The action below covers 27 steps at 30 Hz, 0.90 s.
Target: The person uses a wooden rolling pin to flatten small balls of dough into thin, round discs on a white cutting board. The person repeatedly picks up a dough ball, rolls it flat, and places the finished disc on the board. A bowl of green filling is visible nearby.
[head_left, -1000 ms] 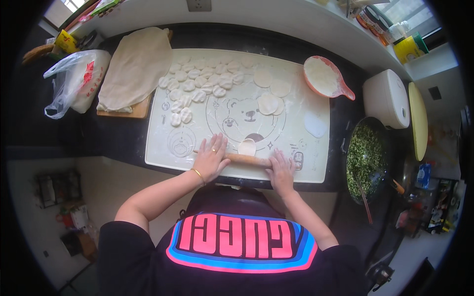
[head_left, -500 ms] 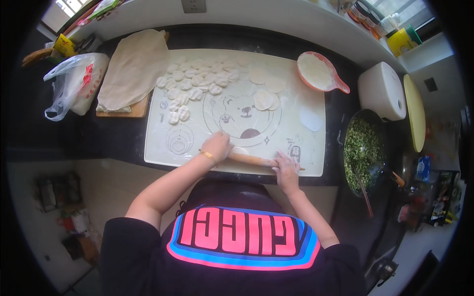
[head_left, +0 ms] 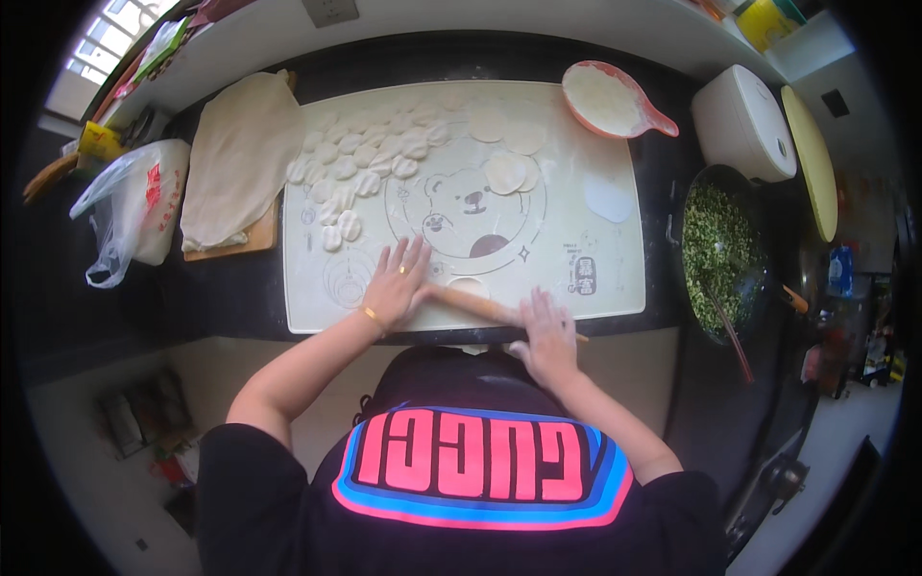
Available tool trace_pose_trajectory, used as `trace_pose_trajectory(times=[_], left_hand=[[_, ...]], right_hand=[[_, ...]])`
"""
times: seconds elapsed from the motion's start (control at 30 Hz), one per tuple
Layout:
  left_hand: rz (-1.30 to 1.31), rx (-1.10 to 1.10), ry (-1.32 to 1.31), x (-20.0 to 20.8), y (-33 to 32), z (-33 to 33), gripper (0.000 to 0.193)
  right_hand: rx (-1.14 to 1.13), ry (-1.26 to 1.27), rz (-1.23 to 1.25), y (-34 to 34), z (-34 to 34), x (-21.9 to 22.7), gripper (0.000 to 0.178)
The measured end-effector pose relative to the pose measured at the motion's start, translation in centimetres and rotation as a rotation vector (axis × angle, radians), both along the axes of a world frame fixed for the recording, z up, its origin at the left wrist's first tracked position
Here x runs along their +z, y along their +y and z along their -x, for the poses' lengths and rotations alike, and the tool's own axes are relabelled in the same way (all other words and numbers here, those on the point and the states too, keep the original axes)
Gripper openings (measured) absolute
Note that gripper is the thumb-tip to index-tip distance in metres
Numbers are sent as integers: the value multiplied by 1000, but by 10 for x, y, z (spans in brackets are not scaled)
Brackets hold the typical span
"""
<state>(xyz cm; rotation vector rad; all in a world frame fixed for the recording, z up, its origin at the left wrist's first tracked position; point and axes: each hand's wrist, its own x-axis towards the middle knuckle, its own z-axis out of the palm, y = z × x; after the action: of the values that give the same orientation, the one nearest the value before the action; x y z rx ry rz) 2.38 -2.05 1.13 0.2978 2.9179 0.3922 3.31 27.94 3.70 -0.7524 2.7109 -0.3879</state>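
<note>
A wooden rolling pin [head_left: 475,305] lies aslant near the front edge of the white pastry mat [head_left: 595,230]. My left hand [head_left: 397,283] rests at its left end, fingers stretched out and spread over the mat. At the right end my right hand [head_left: 547,336] lies across the pin with extended, floury fingers. A small round of dough [head_left: 469,286] shows just beyond the middle of the pin, partly hidden by it. Farther back are several flattened dough pieces [head_left: 369,182], and rolled dough rounds [head_left: 505,173] overlap right of them.
At the left, a dough sheet [head_left: 240,144] covers a wooden board [head_left: 261,235] beside a plastic bag [head_left: 144,211]. A pink-rimmed bowl of flour [head_left: 605,99] stands at the back right. Farther right are a pan of chopped green filling [head_left: 720,254] and a white appliance [head_left: 744,125].
My left hand has gone from curled on the pin to spread out, slightly left. My right hand's fingers have straightened. The small dough round shows more clearly. The view has shifted a little.
</note>
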Motion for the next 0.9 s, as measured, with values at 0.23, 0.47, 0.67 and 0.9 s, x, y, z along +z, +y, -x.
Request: trace_pose_trajectory(times=[0.23,0.47,0.67,0.9], left_hand=[[-16,124,122,-7,2,42,73],[-12,-172,-6,-2,-23,-9,70],[47,-87,181,-3,5,49,70],[-38,-300,16,-4,-25,-4,74]], right_hand=[[-279,303,-56,-38,44,-21,84],[-213,15,39,-34,-51,-8,81],[-587,249,33,-41,9,-28,68],[-456,206,-33,-48,-65,-17,79]])
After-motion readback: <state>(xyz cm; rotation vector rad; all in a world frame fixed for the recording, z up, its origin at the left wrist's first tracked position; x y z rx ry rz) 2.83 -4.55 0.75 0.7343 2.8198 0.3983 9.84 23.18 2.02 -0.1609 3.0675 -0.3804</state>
